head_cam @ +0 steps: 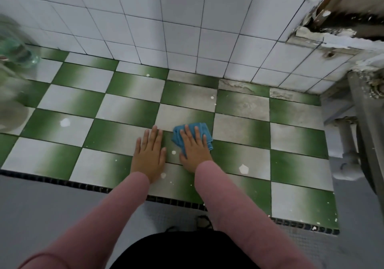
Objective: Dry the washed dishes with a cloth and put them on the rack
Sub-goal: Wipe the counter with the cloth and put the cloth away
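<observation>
A blue cloth [202, 129] lies crumpled on the green and white checkered tiled counter [245, 127]. My right hand [194, 146] rests flat on top of the cloth, fingers straight. My left hand [149, 154] lies flat on the bare tiles just left of it, fingers straight and holding nothing. Blurred glass dishes [16, 52] stand at the far left edge of the counter. No rack is in view.
White tiled walls [187, 30] meet in a corner behind the counter. A damaged window frame [340, 19] is at the top right. A grey basin edge and pipes [353, 144] stand to the right. A black tile strip [176, 202] marks the counter's front edge.
</observation>
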`<state>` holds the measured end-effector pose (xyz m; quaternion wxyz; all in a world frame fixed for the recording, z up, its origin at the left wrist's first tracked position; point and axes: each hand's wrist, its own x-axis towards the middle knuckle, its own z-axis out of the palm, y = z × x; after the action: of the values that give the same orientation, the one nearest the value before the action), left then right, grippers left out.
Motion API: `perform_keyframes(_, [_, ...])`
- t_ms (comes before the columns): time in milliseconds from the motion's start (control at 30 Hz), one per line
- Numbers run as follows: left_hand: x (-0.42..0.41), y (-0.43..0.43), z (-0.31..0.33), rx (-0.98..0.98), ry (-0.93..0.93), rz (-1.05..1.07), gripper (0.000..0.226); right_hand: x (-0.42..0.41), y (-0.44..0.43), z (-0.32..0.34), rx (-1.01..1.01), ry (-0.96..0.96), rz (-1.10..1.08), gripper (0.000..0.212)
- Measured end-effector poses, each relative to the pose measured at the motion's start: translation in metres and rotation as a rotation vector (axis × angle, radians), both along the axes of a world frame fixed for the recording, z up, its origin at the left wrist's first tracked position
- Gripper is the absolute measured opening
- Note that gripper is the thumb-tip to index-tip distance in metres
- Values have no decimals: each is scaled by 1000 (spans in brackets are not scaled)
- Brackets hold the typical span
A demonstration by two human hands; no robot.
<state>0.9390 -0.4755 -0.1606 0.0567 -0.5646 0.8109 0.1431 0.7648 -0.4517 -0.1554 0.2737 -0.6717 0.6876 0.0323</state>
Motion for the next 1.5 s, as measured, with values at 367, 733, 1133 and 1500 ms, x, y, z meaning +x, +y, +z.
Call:
perform_keyframes(367, [8, 41, 13, -12, -108, -221, 72, 18, 57, 4, -49, 159, 182, 66])
perform_keyframes(733, [14, 72, 32, -51, -32, -215, 44, 12, 106, 21, -137, 161, -23, 46])
perform_keyframes(1133, [25, 73, 35, 37, -152, -135, 61, 34, 98, 26, -74, 247, -150, 36])
perform_keyframes(1500, [-26, 66, 88, 9, -121, -285, 77, -15, 109, 86, -146, 22, -286, 38])
